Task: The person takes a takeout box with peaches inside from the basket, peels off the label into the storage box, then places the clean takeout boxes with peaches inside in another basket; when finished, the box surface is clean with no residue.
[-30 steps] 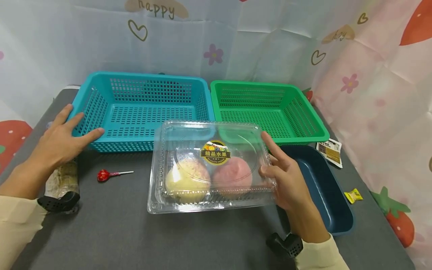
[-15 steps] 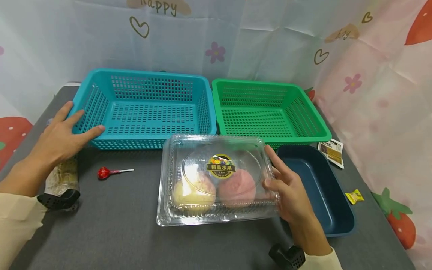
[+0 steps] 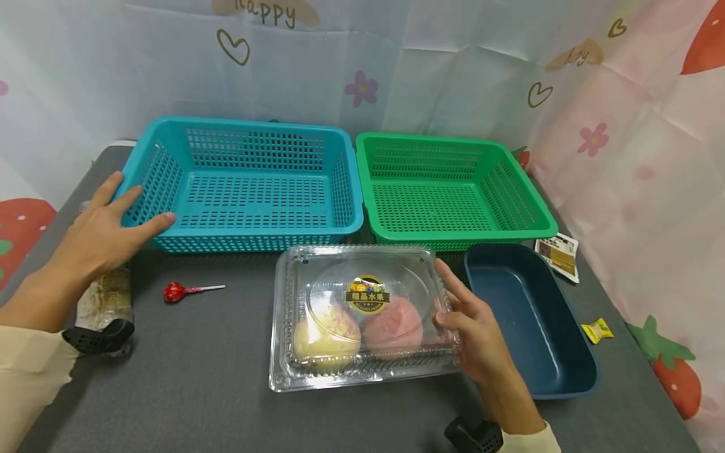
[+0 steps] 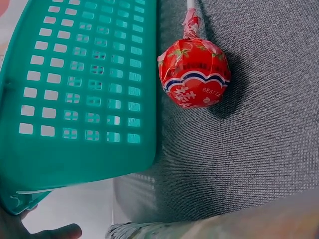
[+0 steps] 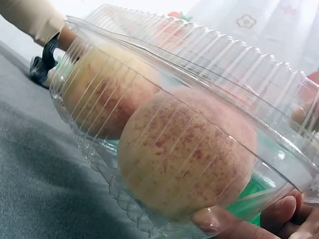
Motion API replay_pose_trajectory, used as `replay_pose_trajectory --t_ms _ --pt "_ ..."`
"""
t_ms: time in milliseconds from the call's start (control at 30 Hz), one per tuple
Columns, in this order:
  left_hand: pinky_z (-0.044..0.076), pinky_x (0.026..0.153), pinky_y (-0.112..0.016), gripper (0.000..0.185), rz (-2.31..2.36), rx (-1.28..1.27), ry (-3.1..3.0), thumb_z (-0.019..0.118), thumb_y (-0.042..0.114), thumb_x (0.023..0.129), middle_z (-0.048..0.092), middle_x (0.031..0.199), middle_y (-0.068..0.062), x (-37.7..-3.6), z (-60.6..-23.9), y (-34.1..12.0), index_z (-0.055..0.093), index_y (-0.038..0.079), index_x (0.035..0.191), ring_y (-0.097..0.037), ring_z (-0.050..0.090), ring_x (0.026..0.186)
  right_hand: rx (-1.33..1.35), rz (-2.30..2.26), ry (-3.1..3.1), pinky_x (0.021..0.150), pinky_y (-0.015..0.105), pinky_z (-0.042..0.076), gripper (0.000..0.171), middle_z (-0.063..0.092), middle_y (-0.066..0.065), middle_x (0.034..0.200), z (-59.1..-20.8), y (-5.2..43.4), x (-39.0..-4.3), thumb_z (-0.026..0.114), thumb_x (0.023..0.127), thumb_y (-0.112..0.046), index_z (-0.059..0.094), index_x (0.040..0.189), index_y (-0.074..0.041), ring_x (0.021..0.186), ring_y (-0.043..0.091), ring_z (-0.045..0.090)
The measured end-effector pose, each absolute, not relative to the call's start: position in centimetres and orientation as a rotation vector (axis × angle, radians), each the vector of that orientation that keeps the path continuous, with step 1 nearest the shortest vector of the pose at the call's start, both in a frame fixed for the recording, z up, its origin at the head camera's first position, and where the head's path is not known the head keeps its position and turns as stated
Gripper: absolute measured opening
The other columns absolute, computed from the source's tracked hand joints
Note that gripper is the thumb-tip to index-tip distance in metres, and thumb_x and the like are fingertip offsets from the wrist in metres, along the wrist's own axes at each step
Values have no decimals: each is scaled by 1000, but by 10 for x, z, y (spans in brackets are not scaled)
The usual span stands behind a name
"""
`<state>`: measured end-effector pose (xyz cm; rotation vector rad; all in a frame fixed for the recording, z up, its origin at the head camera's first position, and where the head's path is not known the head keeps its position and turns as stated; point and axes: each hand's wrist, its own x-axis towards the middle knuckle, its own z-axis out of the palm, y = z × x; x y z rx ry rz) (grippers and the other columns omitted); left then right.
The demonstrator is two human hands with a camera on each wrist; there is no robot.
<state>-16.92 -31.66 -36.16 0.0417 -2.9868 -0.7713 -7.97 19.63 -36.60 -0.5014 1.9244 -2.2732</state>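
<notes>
Box [image 3: 362, 318]: clear, lid closed, two peaches inside, on grey table [image 3: 198, 377]
Right hand [image 3: 481, 336]: grasps box's right edge
Left hand [image 3: 102, 229]: fingers spread flat on blue basket [image 3: 243, 182] corner

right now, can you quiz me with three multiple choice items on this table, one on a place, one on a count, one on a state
1. Where does the red lollipop lie?
A. inside the green basket
B. on the grey table in front of the blue basket
C. in the navy tray

2. How many round fruits are in the clear clamshell box?
A. one
B. two
C. four

3. What state is the clamshell box in?
A. lid closed, held at its right end
B. lid open, flat on the table
C. crushed flat

Answers:
1. B, the lollipop rests on the table just before the blue basket, near the left hand.
2. B, a yellowish fruit and a pink fruit sit side by side.
3. A, the lid covers both fruits and the right hand grips the right end.
</notes>
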Motion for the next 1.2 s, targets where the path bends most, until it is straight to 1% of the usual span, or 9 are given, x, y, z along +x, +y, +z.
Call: replay_pose_trajectory --t_ms 133,167,333,500,633,767,1000,1100,1200 --pt "3 100 -75 90 -770 38 -2985 46 57 95 -14 157 -20 -169 -362 -317 11 -4 151 -54 -6 137 -481 -2279 1904 50 18 43 71 50 14 119 -371 196 -82 46 88 13 30 153 -14 67 10 47" --pt "2 100 -74 90 -770 37 -2985 46 57 95 -14 157 -20 -169 -362 -317 11 -4 151 -54 -6 137 -479 -2275 1905 51 19 44 71 49 14 124 -372 196 -83 45 89 13 30 153 -14 67 9 48" --pt "1 101 -74 90 -769 36 -2986 46 57 95 -15 157 -20 -169 -363 -317 11 -4 151 -54 -6 136 -424 -2270 1894 54 20 46 72 49 16 127 -378 195 -86 46 89 12 30 153 -15 73 11 51" --pt "1 101 -74 90 -769 39 -2988 46 57 95 -14 157 -20 -169 -363 -317 11 -4 151 -55 -6 136 -374 -2280 1861 65 25 52 72 47 19 132 -386 194 -88 46 88 12 29 153 -14 88 17 56" --pt "1 101 -74 91 -765 40 -2988 46 57 94 -14 157 -21 -170 -363 -317 11 -5 151 -55 -6 136 -348 -2306 1807 75 32 54 74 42 26 137 -389 192 -90 45 86 14 28 154 -13 99 22 58" --pt "1 101 -74 91 -753 47 -2985 45 58 94 -13 157 -21 -171 -362 -317 12 -5 151 -56 -5 136 -311 -2304 1819 75 32 54 75 39 28 139 -390 191 -92 44 85 14 28 153 -13 99 22 58" --pt "4 100 -75 91 -735 42 -3004 45 58 95 -11 156 -24 -173 -361 -317 10 -4 151 -57 -2 135 -198 -2134 2086 81 37 48 75 46 25 134 -388 193 -93 48 85 9 33 153 -19 102 28 53" --pt "6 98 -76 91 -721 23 -3003 45 58 95 -11 156 -24 -173 -355 -316 7 -1 152 -56 -2 136 -175 -2062 2170 85 42 41 76 45 23 135 -387 193 -92 50 86 7 32 153 -23 104 32 49" --pt "9 98 -76 90 -717 11 -2971 45 58 95 -11 157 -22 -170 -342 -312 4 3 153 -53 -4 137 -169 -2028 2203 90 48 35 76 39 19 143 -387 194 -91 49 87 6 29 154 -24 113 33 43"
